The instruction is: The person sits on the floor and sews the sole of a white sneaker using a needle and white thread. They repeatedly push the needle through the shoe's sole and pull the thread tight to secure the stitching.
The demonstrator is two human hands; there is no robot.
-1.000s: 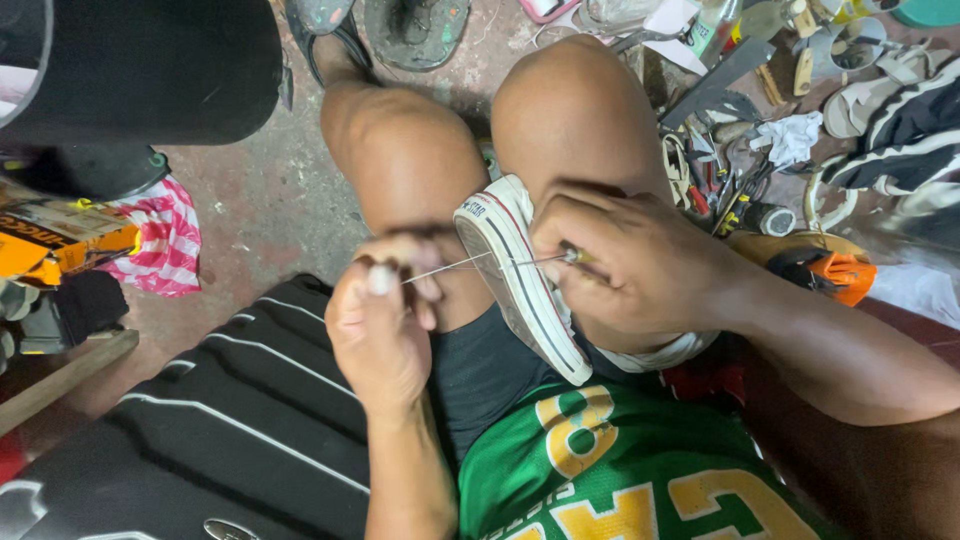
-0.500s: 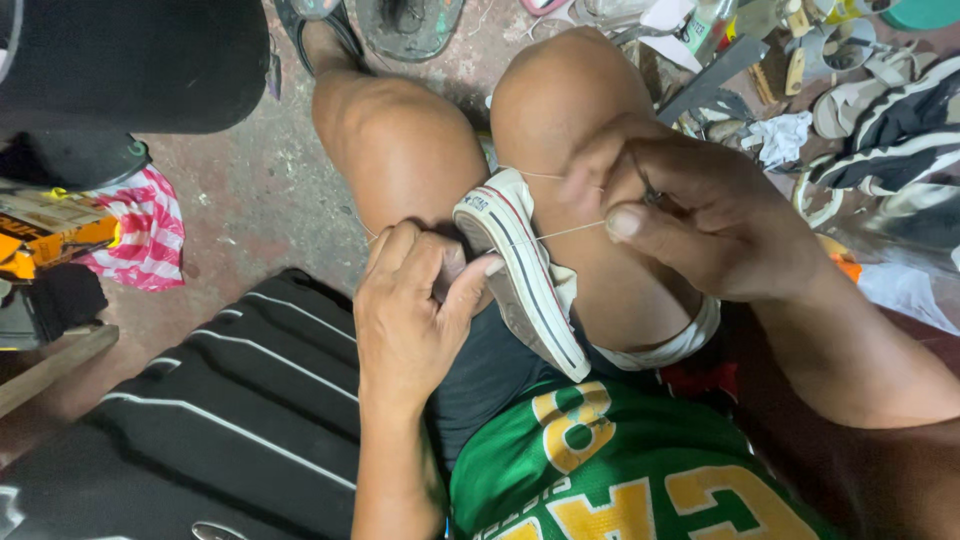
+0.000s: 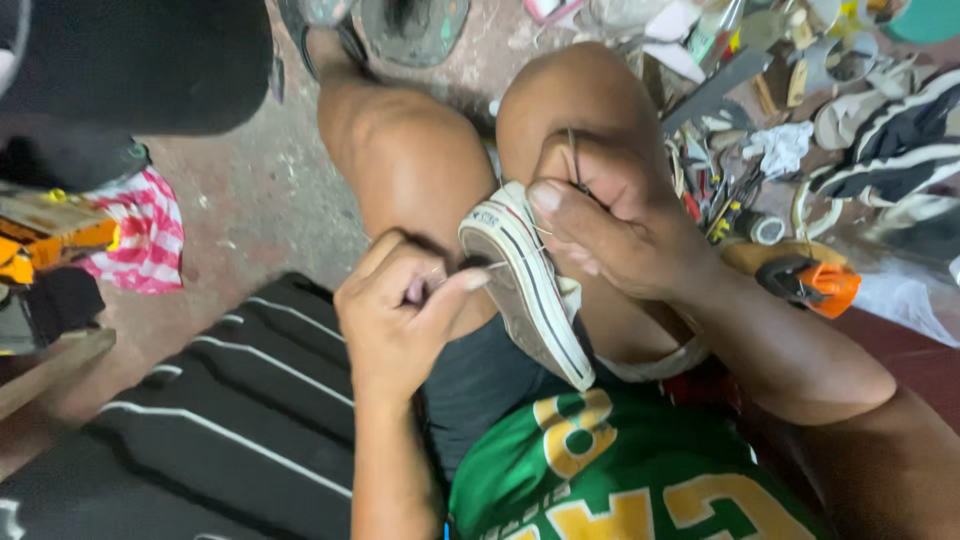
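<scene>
A white canvas sneaker (image 3: 525, 290) with a dark stripe along its rubber sole is wedged between my bare knees, sole edge up. My left hand (image 3: 400, 315) pinches a thin thread at the sneaker's heel end, fingers closed on it. My right hand (image 3: 610, 225) rests over the sneaker's upper and grips a thin metal needle-like tool that sticks up past my fingers. The thread runs short between both hands across the sole.
A black striped mat (image 3: 200, 400) lies at lower left. A red-and-white cloth (image 3: 140, 235) sits at left. Scattered tools, shoes and scraps (image 3: 790, 110) crowd the floor at upper right, with an orange-handled tool (image 3: 820, 280) beside my right arm. A sandal (image 3: 410, 25) lies past my knees.
My left hand went from open on the thigh to pinching the thread at the heel. My right hand moved back down onto the sneaker, shortening the thread.
</scene>
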